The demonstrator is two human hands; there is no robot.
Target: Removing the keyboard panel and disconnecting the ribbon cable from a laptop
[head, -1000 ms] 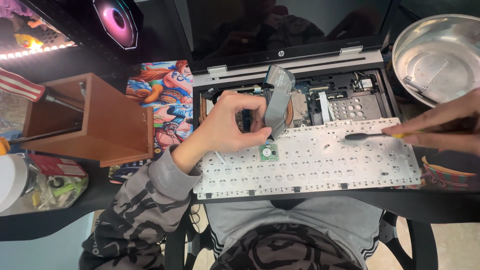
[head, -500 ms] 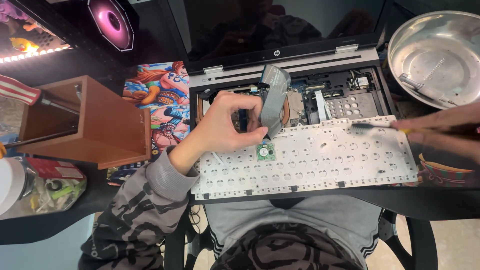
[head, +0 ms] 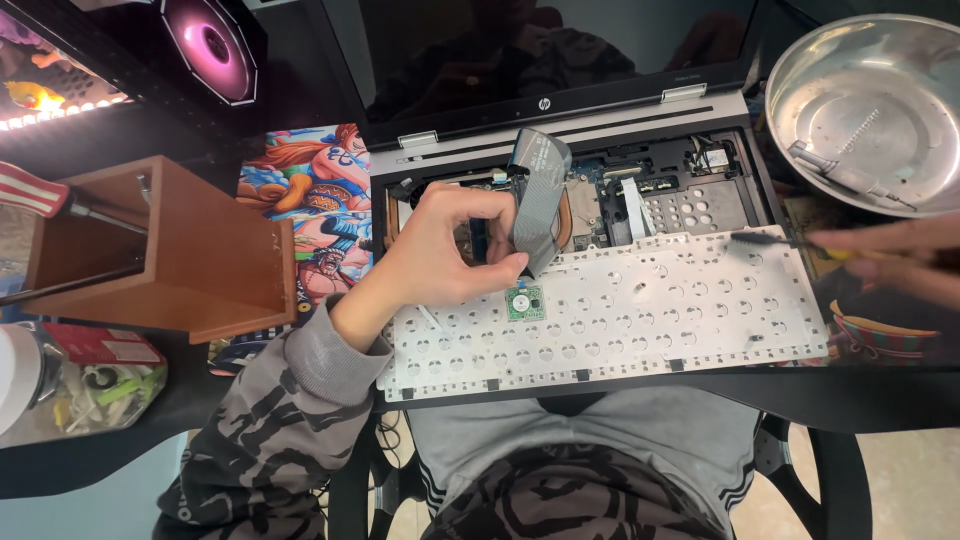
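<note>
An opened laptop [head: 600, 120] lies on the desk with its keyboard [head: 640, 320] flipped face down toward me, white backing up. My left hand [head: 455, 255] pinches the wide grey ribbon cable [head: 537, 195] that curves up from the keyboard to the laptop's exposed board. A small green circuit piece [head: 524, 302] sits on the keyboard back just below my fingers. My right hand [head: 890, 255], blurred at the right edge, holds a screwdriver [head: 765, 238] whose dark tip rests over the keyboard's upper right corner.
A steel bowl [head: 860, 100] holding a small tool stands at the upper right. A wooden box [head: 160, 250] with screwdrivers stands at the left, on a colourful cartoon mat [head: 320, 200]. A plastic container [head: 70, 385] of small parts sits lower left.
My right hand has drawn back to the right with the screwdriver, away from the middle of the keyboard. My left hand keeps its grip on the ribbon cable.
</note>
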